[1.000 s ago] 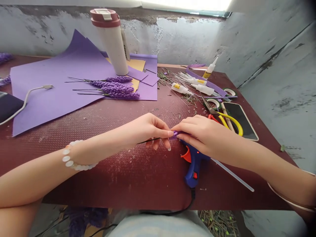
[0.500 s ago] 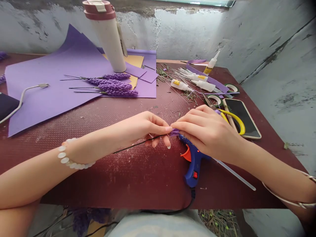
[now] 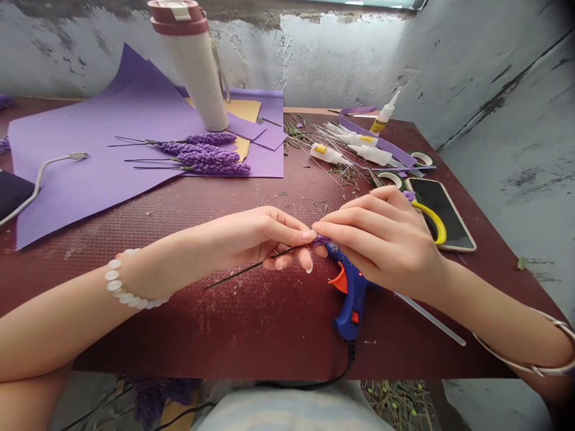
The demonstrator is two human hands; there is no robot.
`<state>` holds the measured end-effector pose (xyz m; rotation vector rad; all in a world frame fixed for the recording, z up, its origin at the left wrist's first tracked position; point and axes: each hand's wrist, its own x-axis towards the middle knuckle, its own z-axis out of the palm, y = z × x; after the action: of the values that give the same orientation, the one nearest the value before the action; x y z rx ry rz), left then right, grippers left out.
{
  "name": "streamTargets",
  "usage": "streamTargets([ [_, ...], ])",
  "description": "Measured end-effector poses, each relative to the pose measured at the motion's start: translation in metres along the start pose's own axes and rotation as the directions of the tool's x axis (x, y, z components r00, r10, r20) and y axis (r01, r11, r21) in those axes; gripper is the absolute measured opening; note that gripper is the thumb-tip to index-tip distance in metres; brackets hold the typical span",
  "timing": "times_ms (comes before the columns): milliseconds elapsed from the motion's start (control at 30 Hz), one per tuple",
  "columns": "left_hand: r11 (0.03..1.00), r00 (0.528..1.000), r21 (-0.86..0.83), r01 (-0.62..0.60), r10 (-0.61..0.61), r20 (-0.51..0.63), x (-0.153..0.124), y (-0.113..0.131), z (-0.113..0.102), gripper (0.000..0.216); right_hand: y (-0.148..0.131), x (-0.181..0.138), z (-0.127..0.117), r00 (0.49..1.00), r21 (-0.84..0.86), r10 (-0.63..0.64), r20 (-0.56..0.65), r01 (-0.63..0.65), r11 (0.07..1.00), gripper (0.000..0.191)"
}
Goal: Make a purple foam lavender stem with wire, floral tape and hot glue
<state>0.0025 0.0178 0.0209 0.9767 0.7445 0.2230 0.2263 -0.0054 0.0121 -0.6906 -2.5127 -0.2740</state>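
Note:
My left hand (image 3: 265, 236) pinches a thin dark wire stem (image 3: 242, 271) just above the dark red table (image 3: 233, 323). My right hand (image 3: 381, 236) is closed on a small purple paper strip (image 3: 320, 240) at the stem's tip, fingertip to fingertip with the left. A blue glue gun (image 3: 350, 293) with an orange trigger lies on the table right under my right hand. Three finished purple paper lavender sprigs (image 3: 206, 155) rest on a large purple sheet (image 3: 90, 155) at the back left.
A white tumbler (image 3: 197, 66) with a maroon lid stands at the back. Small glue bottles (image 3: 359, 149), tape rolls (image 3: 390, 178), yellow-handled scissors (image 3: 433, 218), a phone (image 3: 442, 212) and loose wires crowd the back right. A white cable (image 3: 40, 176) lies at left.
My right hand has lifted and turned a little over the stem's tip, and the wire stem now sticks out further to the left, tilting down. The view dropped slightly.

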Motion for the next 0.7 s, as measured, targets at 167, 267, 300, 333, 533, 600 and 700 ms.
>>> streamTargets([
  [167, 0.999, 1.0, -0.038, 0.016, -0.015, 0.019, 0.0016, -0.0008, -0.0007, 0.016, 0.0004, -0.0007, -0.001, 1.0, 0.025, -0.001, -0.023, 0.001, 1.0, 0.02],
  [267, 0.999, 0.999, -0.048, 0.018, -0.016, 0.046, 0.0022, -0.0019, -0.002, 0.015, 0.0003, -0.001, -0.0012, 0.998, 0.032, -0.022, -0.055, 0.024, 0.999, 0.02],
  [300, 0.998, 0.998, -0.052, 0.02, -0.017, 0.057, 0.0022, -0.0022, -0.0023, 0.015, 0.0001, -0.0011, -0.0012, 0.998, 0.034, -0.024, -0.064, 0.027, 0.999, 0.02],
  [333, 0.998, 0.998, -0.056, 0.022, -0.019, 0.066, 0.0022, -0.0026, -0.0025, 0.015, -0.0001, -0.0012, -0.0011, 0.997, 0.034, -0.025, -0.069, 0.027, 0.999, 0.019],
  [533, 0.996, 0.993, -0.083, 0.02, -0.01, 0.116, 0.0029, -0.0051, -0.0025, 0.015, -0.0005, -0.002, 0.0006, 0.989, 0.02, -0.039, -0.146, 0.042, 0.999, 0.014],
  [600, 0.994, 0.989, -0.108, 0.019, -0.003, 0.151, 0.0038, -0.0063, -0.0029, 0.016, -0.0006, -0.002, 0.0004, 0.986, 0.021, -0.056, -0.159, 0.06, 0.998, 0.012],
  [700, 0.99, 0.978, -0.141, 0.018, 0.012, 0.208, 0.0044, -0.0085, -0.0038, 0.018, -0.0011, -0.0016, -0.001, 0.986, 0.023, -0.073, -0.152, 0.077, 0.997, 0.012],
])
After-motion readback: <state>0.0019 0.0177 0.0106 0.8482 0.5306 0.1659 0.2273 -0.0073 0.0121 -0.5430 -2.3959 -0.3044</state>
